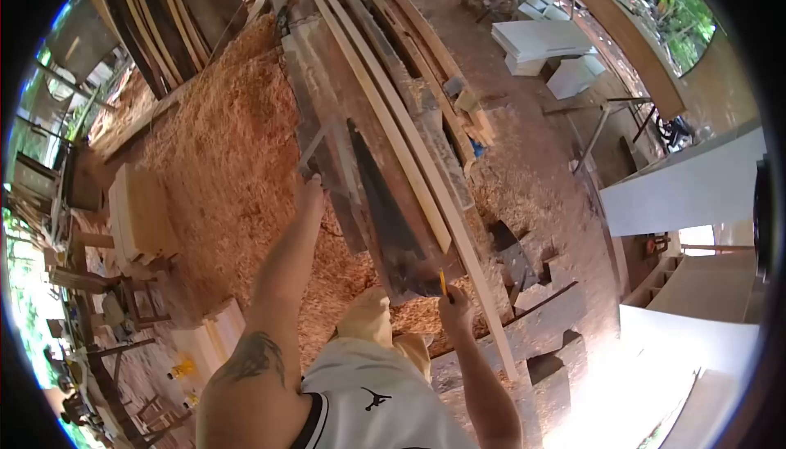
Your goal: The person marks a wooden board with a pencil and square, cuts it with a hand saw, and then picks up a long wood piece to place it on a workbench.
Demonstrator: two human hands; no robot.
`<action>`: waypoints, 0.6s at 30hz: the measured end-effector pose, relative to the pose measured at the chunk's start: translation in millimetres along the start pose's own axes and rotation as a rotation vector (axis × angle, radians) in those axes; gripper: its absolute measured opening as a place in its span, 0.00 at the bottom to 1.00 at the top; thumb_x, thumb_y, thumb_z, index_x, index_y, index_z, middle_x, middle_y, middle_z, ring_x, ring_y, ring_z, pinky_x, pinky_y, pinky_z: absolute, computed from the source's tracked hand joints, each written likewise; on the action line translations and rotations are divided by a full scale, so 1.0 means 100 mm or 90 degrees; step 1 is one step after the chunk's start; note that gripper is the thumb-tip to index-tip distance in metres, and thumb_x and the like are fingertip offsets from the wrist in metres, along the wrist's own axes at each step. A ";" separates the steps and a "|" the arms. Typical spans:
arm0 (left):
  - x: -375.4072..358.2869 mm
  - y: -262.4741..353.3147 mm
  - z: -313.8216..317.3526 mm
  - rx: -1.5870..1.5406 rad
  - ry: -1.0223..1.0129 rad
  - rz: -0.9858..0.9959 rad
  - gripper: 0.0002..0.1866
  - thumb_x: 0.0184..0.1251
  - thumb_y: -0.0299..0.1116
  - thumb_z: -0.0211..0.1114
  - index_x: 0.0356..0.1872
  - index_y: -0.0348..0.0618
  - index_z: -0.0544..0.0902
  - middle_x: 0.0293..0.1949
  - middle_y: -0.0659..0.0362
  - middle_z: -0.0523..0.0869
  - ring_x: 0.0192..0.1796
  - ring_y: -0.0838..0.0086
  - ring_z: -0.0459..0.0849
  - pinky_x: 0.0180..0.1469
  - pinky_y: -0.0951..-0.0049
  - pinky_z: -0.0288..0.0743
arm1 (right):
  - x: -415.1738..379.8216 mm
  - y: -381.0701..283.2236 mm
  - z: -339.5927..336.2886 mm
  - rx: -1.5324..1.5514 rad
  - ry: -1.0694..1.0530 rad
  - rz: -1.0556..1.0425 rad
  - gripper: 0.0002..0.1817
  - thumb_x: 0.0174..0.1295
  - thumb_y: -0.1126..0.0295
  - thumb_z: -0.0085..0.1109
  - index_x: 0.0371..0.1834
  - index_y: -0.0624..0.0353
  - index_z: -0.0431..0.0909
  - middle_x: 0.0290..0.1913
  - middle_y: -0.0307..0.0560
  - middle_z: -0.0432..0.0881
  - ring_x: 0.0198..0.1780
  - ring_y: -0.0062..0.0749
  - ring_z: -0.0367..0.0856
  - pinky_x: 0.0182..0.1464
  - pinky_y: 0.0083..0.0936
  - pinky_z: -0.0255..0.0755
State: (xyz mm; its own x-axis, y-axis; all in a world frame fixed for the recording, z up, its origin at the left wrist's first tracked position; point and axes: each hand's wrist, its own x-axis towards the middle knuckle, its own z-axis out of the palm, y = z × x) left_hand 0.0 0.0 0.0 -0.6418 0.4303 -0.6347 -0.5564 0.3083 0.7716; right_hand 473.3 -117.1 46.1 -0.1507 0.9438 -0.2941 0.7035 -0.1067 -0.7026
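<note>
My left hand (pixel 309 187) is at the left edge of the workbench, its fingers closed around the end of a pale metal carpenter's square (pixel 312 151). A yellow pencil (pixel 443 283) points up from my right hand (pixel 455 310), which is closed on it near the front end of the bench. Between the two hands a handsaw (pixel 381 195) with a dark blade lies on the bench, tip pointing away; its handle end is blurred. Two long pale wooden strips (pixel 401 134) run lengthwise along the bench, right of the saw.
The workbench (pixel 315 64) stretches away ahead. Wood shavings (pixel 221 130) cover the ground on its left. Stacked boards (pixel 143 212) stand at left, tall planks (pixel 155 15) lean behind. White panels (pixel 544 40) sit back right, a large white panel (pixel 688 183) at right.
</note>
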 end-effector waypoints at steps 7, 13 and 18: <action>0.56 0.31 0.17 0.106 0.028 0.011 0.33 0.86 0.27 0.57 0.86 0.52 0.60 0.65 0.51 0.78 0.49 0.67 0.85 0.52 0.60 0.85 | 0.95 -1.05 0.55 0.094 -0.019 -0.019 0.16 0.63 0.66 0.70 0.53 0.56 0.90 0.38 0.55 0.92 0.41 0.47 0.93 0.47 0.40 0.85; 1.00 0.38 0.16 0.088 0.002 0.137 0.31 0.85 0.25 0.56 0.84 0.42 0.62 0.67 0.50 0.80 0.50 0.65 0.87 0.52 0.61 0.85 | 1.55 -1.47 1.06 0.109 -0.040 -0.070 0.15 0.61 0.66 0.73 0.51 0.56 0.90 0.37 0.53 0.92 0.41 0.46 0.93 0.47 0.38 0.85; 1.29 0.27 0.10 0.122 -0.031 0.241 0.26 0.84 0.23 0.55 0.79 0.41 0.67 0.77 0.46 0.75 0.64 0.58 0.87 0.66 0.57 0.81 | 2.21 -1.91 1.29 0.032 -0.038 -0.099 0.16 0.63 0.63 0.73 0.53 0.52 0.89 0.38 0.53 0.91 0.42 0.49 0.92 0.47 0.43 0.84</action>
State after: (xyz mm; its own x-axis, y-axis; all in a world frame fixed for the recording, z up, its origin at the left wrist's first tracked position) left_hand -92.5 71.9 -61.0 -0.7535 0.5820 -0.3059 -0.1755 0.2703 0.9466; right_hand 216.4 71.3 31.9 -0.2969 0.9300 -0.2169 0.6335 0.0218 -0.7735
